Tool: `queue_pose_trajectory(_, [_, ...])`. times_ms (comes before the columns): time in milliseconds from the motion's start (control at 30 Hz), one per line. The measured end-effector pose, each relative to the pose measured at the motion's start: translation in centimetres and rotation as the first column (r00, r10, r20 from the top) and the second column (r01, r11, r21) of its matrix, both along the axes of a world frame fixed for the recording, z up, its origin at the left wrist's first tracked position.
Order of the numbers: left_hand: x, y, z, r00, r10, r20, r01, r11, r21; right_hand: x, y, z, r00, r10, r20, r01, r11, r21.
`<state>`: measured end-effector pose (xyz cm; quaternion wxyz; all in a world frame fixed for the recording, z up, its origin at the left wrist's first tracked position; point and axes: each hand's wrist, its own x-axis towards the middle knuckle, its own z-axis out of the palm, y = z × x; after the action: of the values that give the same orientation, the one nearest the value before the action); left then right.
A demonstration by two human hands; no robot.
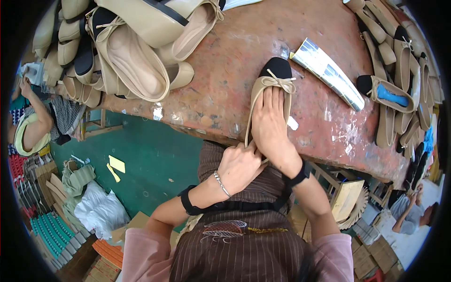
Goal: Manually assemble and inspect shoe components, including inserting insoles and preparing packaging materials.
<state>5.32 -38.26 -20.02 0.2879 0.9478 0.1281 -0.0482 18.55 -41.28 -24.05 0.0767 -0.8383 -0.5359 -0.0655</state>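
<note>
Grips shoe (276, 69) near heel with left fingers (251, 149); rests right fingers (268, 98), straight and unclenched, inside. Already bears bow (282, 82); seems unfinished within.

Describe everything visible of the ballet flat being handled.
The ballet flat is beige, leathery-looking, with a black toe cap and thin beige bow. It lies opening upward at the near edge of the scuffed table, toe pointing away. The right hand reaches inside; the left hand curls at the heel end, largely hidden.
</note>
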Motion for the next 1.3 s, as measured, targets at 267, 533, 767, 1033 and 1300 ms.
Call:
queue_pose_trajectory(267, [0.1, -0.3, -0.3, 1.0, -0.008, -0.007, 0.008, 0.998, 0.066, 0.6, 0.9, -1.0, 0.997, -0.066, 0.039, 0.067, 0.997, -0.026])
queue_pose_trajectory(533, [0.5, 0.0, 0.2, 1.0, -0.028, 0.007, 0.028, 0.999, 0.045, 2.6, 1.2, -1.7, 0.959, -0.061, -0.277, 0.05, 0.998, -0.047])
queue_pose_trajectory(767, [0.7, 0.5, 0.2, 0.997, -0.076, -0.025, 0.078, 0.996, 0.052, 3.1, 1.9, -1.4, 0.942, -0.04, -0.332, -0.1, 0.913, -0.395])
queue_pose_trajectory(1033, [1.1, 0.6, 0.3, 0.993, -0.118, 0.028, 0.114, 0.987, 0.111, 4.0, 1.3, -0.3, 0.937, 0.092, -0.338, -0.19, 0.944, -0.27])
queue_pose_trajectory(1300, [0.3, 0.3, 0.5, 0.999, -0.042, 0.003, 0.041, 0.989, 0.142, 8.8, -2.9, 7.8, 0.611, 0.217, -0.762, -0.114, 0.976, 0.186])
